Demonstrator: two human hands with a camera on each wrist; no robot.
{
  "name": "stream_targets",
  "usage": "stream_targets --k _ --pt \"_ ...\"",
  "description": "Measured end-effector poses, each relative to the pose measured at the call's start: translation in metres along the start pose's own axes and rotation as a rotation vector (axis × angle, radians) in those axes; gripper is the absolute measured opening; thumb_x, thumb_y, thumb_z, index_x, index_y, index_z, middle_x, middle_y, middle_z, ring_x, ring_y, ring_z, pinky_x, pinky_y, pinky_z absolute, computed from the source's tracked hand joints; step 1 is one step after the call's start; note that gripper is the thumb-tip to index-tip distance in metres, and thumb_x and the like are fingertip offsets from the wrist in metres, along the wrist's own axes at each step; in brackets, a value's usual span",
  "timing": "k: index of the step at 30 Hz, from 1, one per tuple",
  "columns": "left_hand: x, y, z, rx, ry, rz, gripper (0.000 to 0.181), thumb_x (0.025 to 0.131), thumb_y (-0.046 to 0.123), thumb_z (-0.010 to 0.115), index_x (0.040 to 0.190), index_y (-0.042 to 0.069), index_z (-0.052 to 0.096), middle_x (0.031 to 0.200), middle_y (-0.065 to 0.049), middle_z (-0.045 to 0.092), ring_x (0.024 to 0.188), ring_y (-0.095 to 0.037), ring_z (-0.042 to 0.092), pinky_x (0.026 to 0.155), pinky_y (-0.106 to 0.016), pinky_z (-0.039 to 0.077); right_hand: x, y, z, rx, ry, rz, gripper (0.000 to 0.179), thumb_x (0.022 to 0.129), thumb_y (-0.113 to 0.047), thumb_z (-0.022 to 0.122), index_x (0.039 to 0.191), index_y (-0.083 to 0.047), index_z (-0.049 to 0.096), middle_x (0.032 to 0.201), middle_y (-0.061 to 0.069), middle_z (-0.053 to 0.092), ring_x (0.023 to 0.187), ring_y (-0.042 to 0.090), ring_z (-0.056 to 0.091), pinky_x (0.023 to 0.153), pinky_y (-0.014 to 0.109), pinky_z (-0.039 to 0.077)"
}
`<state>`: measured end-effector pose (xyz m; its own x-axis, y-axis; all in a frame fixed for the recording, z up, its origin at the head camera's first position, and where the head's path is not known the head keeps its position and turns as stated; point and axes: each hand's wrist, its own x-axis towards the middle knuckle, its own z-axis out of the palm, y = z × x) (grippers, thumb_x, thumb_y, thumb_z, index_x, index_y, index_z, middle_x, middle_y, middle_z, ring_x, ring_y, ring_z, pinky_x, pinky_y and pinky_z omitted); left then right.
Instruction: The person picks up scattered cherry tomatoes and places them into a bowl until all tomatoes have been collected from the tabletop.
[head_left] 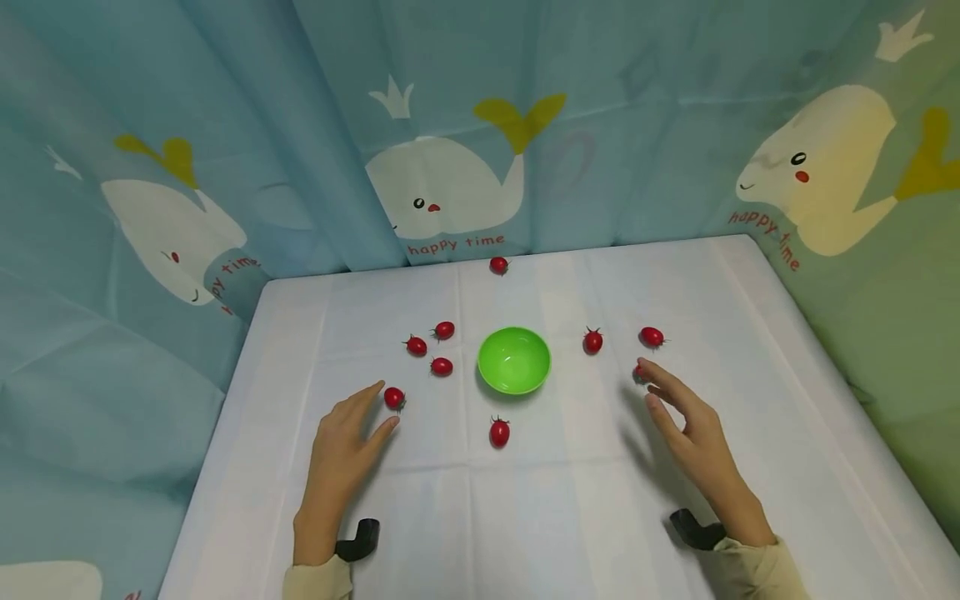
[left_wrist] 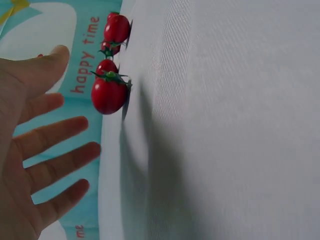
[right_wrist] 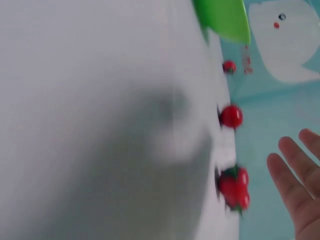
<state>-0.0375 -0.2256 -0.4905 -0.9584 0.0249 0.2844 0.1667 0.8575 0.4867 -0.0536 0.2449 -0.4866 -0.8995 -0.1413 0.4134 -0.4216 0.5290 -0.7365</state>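
My left hand (head_left: 341,446) is spread with fingers relaxed, its thumb and fingertips on either side of a red cherry tomato (head_left: 393,398) with a green stem. In the left wrist view this tomato (left_wrist: 109,95) sits beyond the fingers, apart from them. Over on the right, my right hand (head_left: 693,429) hovers above the cloth, fingers loosely bent and holding nothing. Its fingertips overlap another cherry tomato (head_left: 639,372), mostly hidden behind them. A bright green bowl (head_left: 514,361) stands between the hands, its inside showing bare.
More cherry tomatoes lie around the bowl: a cluster (head_left: 442,367) to its left, one (head_left: 499,432) in front, one (head_left: 498,265) at the back edge, and two (head_left: 592,341) to the right. A white cloth (head_left: 525,517) covers the table; a whale-print curtain (head_left: 637,183) hangs behind.
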Motion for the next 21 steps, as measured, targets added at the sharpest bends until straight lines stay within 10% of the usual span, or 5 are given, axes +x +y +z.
stream_targets --k 7,21 --pt "0.011 0.002 0.009 0.056 -0.119 -0.063 0.064 0.092 0.029 0.081 0.147 0.005 0.058 0.140 -0.021 0.067 0.127 -0.043 0.064 0.108 -0.062 0.049 0.019 -0.004 0.032 0.135 -0.064 0.079 0.055 0.101 0.004 0.060 0.152 -0.013 0.054 0.144 0.016 0.065 0.132 0.003 0.060 0.108 0.008 0.044" --pt "0.019 0.000 0.015 0.070 -0.128 -0.103 0.045 0.090 0.020 0.083 0.131 0.006 0.070 0.126 -0.014 0.074 0.115 -0.038 0.066 0.097 -0.056 0.053 0.041 0.003 0.074 0.392 -0.210 0.223 0.046 0.107 -0.010 0.057 0.152 -0.010 0.051 0.151 0.020 0.057 0.136 0.031 0.059 0.106 0.013 0.049"
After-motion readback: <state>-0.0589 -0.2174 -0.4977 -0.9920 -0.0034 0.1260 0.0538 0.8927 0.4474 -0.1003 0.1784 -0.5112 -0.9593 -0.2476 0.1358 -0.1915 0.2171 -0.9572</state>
